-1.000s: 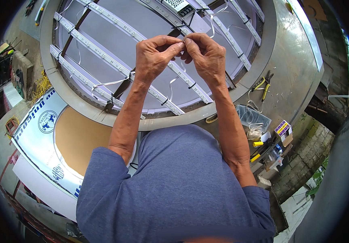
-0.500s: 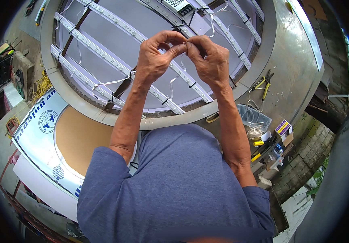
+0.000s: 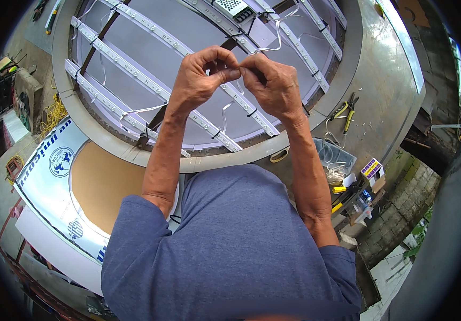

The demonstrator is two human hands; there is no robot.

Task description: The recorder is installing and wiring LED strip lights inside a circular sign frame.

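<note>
1 round frame (image 3: 73, 104), far edge cut off. Inside: light strips (image 3: 129, 66), long axes far-left to near-right, partly hidden. Above: left hand (image 3: 196, 77), right hand (image 3: 276, 88), fingertips pinched together, contents indiscernible.

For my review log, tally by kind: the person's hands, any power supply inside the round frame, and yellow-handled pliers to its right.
Hands: 2 (left hand, right hand)
Power supply: 1
Pliers: 1
Total: 4
</note>
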